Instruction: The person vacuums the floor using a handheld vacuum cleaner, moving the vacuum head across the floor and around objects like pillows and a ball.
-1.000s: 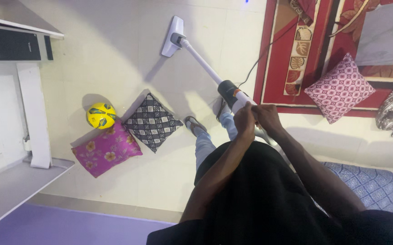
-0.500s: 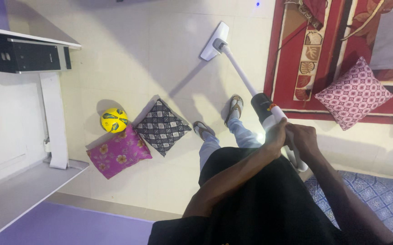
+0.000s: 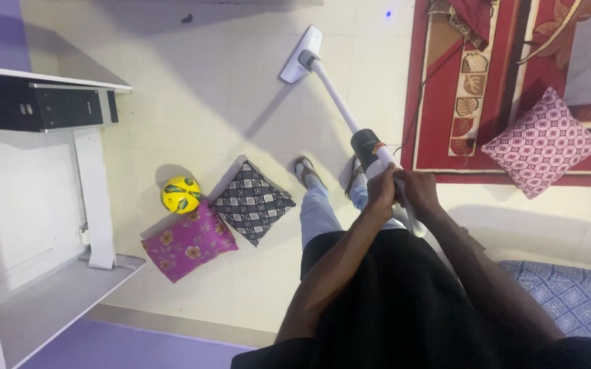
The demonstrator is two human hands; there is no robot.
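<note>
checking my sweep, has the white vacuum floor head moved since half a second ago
Yes. The white vacuum floor head has slid left across the cream tile floor, farther from the red patterned rug.

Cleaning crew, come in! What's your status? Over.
Left hand and right hand both gripping stick vacuum. Floor head on bare tile. Checked cushion and yellow ball lie left of it.

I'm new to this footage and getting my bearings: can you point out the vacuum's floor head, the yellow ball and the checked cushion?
floor head (image 3: 301, 55), head view, its white top.
yellow ball (image 3: 180, 195), head view, its middle.
checked cushion (image 3: 252, 202), head view, its centre.
</note>
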